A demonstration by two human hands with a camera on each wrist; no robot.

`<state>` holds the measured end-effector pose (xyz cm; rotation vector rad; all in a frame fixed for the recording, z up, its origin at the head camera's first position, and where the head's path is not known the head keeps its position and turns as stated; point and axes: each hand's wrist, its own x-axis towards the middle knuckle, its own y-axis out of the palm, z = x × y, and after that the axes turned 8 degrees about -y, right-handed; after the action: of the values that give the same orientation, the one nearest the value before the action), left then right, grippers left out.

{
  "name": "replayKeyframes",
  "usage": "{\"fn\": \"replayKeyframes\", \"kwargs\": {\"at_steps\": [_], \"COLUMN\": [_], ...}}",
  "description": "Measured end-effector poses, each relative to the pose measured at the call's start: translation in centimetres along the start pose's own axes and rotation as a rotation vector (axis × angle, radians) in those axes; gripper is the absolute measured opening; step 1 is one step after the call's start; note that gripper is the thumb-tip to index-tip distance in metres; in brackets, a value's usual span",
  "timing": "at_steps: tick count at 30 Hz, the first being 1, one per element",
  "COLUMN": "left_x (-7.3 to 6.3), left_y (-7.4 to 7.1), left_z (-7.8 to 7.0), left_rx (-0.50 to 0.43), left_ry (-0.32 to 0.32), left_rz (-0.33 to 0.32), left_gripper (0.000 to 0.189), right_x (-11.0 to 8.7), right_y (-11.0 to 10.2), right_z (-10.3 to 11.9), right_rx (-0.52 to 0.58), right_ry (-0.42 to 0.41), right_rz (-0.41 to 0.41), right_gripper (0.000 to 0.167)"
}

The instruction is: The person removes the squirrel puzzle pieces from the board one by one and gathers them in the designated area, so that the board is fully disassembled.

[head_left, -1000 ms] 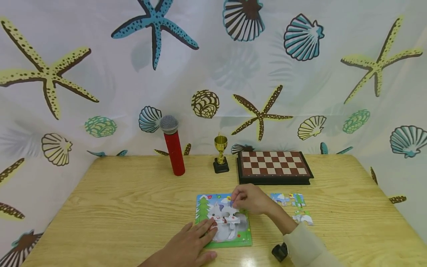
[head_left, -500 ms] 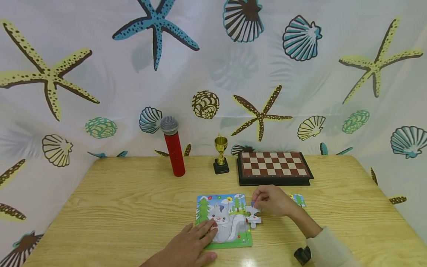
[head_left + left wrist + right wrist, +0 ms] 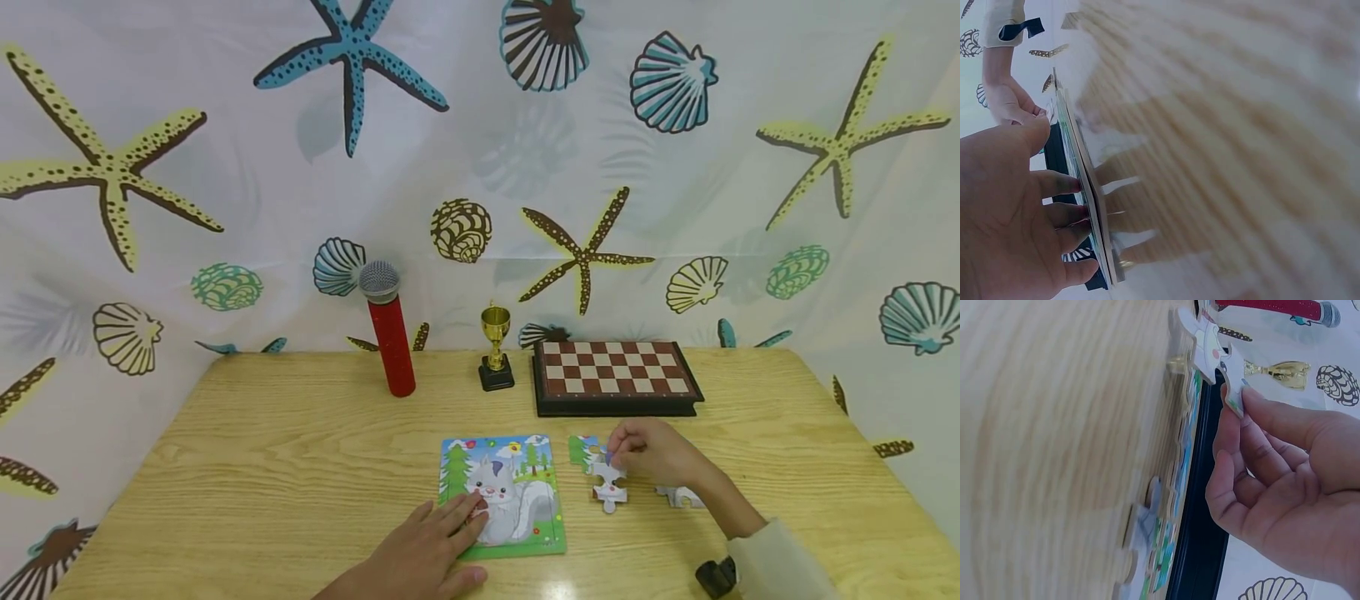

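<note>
My left hand (image 3: 423,546) lies with spread, fairly straight fingers on the lower left of a squirrel picture puzzle board (image 3: 517,500). In the left wrist view, the fingertips press on the face of that board (image 3: 1088,187), seen nearly edge-on. To the right of the board, my right hand (image 3: 660,457) pinches a grey-and-white puzzle piece (image 3: 609,487) printed with part of the squirrel's face. The right wrist view shows the piece (image 3: 1205,347) tilted, with thumb and index finger on its upper edge. A blue-and-green loose piece (image 3: 582,450) lies just behind the held one.
Another loose white-and-grey piece (image 3: 678,496) lies under the right wrist, on the wooden table (image 3: 285,467). Behind stand a red microphone (image 3: 392,346), a gold trophy cup (image 3: 496,346) and a checkered chess box (image 3: 617,379). A shell-print cloth (image 3: 420,100) hangs along the back.
My right hand has carried the pinched puzzle piece from above the board rightward, over the table beside it. The squirrel picture is uncovered. My left hand has stayed in place.
</note>
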<state>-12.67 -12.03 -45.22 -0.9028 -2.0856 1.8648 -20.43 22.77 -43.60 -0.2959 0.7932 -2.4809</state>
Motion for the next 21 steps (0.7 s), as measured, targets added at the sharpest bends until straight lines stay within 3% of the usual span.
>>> {"fn": "replayKeyframes", "kwargs": {"at_steps": [7,21], "left_x": [0.0,0.3], "left_y": [0.1,-0.2], "left_z": [0.0,-0.1], "left_rx": [0.006,0.012], "left_ry": [0.002,-0.009], "left_rz": [-0.010,0.001], "left_gripper": [0.068,0.068], "right_x": [-0.7,-0.7], "right_y": [-0.7,-1.2], "right_z": [-0.6,-1.1], "right_rx": [0.030,-0.051], "right_ry": [0.017,0.126], "right_rz": [0.033,0.023], "right_gripper": [0.008,0.006]}}
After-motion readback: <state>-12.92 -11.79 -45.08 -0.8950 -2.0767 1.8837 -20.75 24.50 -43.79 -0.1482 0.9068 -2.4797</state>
